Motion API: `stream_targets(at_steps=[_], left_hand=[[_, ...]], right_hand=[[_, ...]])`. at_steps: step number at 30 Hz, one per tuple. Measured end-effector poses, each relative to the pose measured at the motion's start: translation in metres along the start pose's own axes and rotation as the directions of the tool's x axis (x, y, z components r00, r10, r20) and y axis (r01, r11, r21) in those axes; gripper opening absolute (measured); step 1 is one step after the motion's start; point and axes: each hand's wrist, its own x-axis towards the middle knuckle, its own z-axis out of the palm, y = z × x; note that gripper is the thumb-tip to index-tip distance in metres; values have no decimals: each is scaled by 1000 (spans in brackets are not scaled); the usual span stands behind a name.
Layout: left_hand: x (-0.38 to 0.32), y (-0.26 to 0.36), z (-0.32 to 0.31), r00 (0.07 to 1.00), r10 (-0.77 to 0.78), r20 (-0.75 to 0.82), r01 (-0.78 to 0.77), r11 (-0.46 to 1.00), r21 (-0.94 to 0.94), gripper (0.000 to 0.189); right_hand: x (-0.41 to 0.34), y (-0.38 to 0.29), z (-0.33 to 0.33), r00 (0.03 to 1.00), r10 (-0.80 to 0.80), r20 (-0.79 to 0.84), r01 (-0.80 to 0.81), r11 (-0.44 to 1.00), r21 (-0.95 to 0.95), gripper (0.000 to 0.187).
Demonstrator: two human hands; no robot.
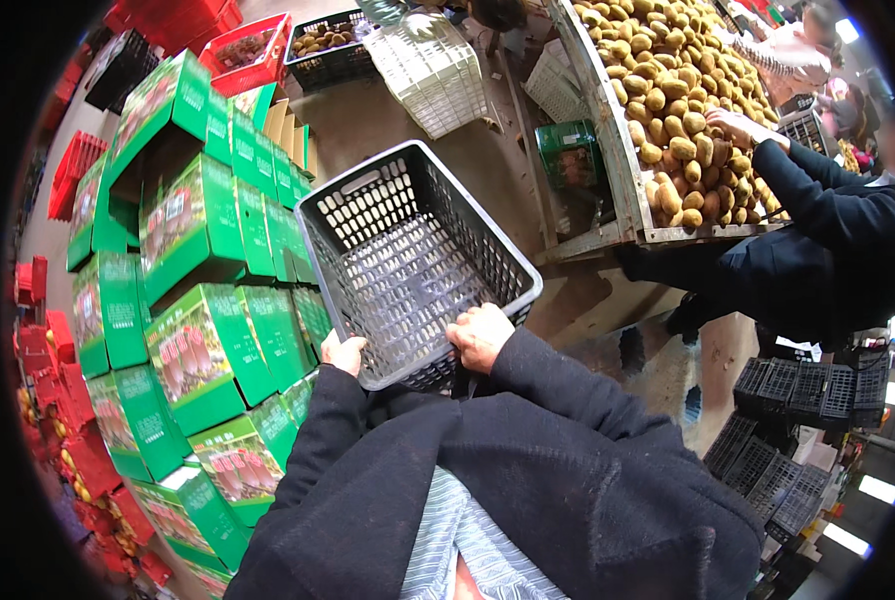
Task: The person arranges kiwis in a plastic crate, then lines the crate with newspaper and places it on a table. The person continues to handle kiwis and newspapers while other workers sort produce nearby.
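Observation:
Before my body I hold a black plastic crate (pixel 417 262) with slotted walls and floor; nothing lies inside it. My left hand (pixel 345 354) grips the rim at its near left corner. Over the near rim, right of the middle, my right hand (pixel 480 337) is closed, the fingers curled inward. The crate's left side is close to stacked green cardboard boxes (pixel 192 217) printed with pictures of long produce. How the crate's underside is supported is hidden.
To the right, a wooden-sided bin (pixel 605 127) holds a heap of brown-green kiwifruit-like produce (pixel 680 135); a person (pixel 822 217) reaches into it. Ahead are a white crate (pixel 432 75), a black crate of produce (pixel 327 41) and a red crate (pixel 245 52). Black crates (pixel 807 390) are stacked at right.

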Motion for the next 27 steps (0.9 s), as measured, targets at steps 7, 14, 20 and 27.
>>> stream_targets(at_steps=[7,14,20,27], left_hand=[[34,70,13,974,184,-134,-169,979,115,37],[53,103,4,934,250,-254,-246,968,45,29],[113,129,-1,946,193,-260,-199,980,4,34],[177,160,-21,961,206,-184,-224,971,-82,35]], right_hand=[[69,61,-55,998,-60,1,60,998,25,16],[132,83,-79,986,-166,-17,165,985,-48,15],[188,100,-89,984,-152,-91,146,987,-67,9],[253,106,-103,994,-89,-57,83,992,-92,11]])
